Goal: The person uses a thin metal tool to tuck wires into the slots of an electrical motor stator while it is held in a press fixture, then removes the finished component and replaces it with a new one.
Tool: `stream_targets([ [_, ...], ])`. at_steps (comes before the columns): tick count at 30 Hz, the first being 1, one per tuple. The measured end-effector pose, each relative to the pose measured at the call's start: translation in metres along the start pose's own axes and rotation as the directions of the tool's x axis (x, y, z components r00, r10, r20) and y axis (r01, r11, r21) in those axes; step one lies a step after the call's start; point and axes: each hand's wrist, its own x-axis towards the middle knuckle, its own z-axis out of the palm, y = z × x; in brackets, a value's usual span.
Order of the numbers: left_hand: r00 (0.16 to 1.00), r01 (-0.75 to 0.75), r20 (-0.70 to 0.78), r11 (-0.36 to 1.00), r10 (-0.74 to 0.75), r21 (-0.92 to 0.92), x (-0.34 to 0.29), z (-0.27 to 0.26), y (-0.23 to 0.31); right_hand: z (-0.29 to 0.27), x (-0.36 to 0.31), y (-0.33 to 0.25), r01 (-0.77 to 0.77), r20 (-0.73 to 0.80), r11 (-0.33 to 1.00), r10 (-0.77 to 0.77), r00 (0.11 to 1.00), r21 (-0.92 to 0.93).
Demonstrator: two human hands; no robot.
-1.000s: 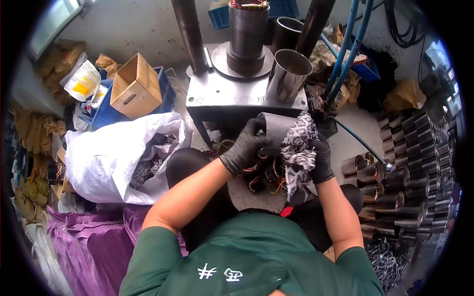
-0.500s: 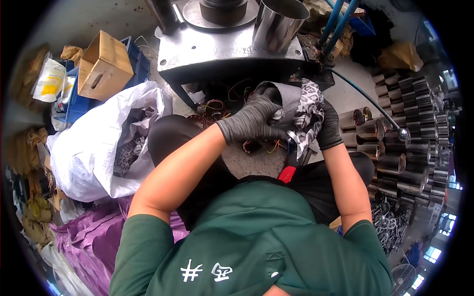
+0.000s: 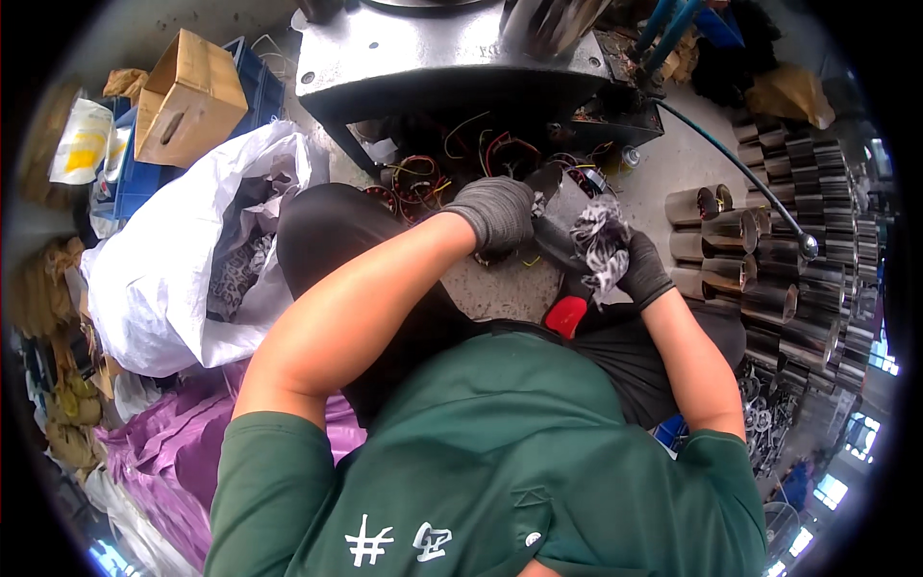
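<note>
Between my two gloved hands is a grey metal cylinder, tilted and partly covered. My left hand, in a dark grey glove, is closed at the cylinder's left end, and its fingertips are hidden. A small patterned bit of cloth shows beside those fingers. My right hand is closed on a bunched black-and-white patterned rag, which lies against the cylinder's right side. Below the cylinder, a red-ended object rests by my right thigh.
A metal machine table stands ahead, with wired coil parts on the floor beneath it. Rows of shiny metal cylinders fill the right, beside a thin rod. On the left are a white sack of rags and a cardboard box.
The cylinder has tilted and its surface faces differently. My left hand has turned, its fingers now curled at the cylinder's end. The rag is more bunched in my right hand.
</note>
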Motion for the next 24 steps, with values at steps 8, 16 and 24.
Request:
stream_targets([
  [8,0.958,-0.182,0.224,0.983,0.181,-0.019,0.012,0.038,0.005,-0.018,0.022,0.055,-0.285,-0.210,0.946,0.252,0.945,-0.150],
  [16,1.000,-0.010,-0.008,0.953,0.008,-0.303,0.028,0.024,0.001,-0.066,0.071,0.089,0.031,0.053,-0.079,-0.295,0.954,-0.996],
  [24,0.906,-0.277,-0.423,0.754,-0.001,-0.595,0.044,0.014,0.009,0.076,-0.025,-0.062,0.554,0.370,0.743,-0.428,0.824,-0.375],
])
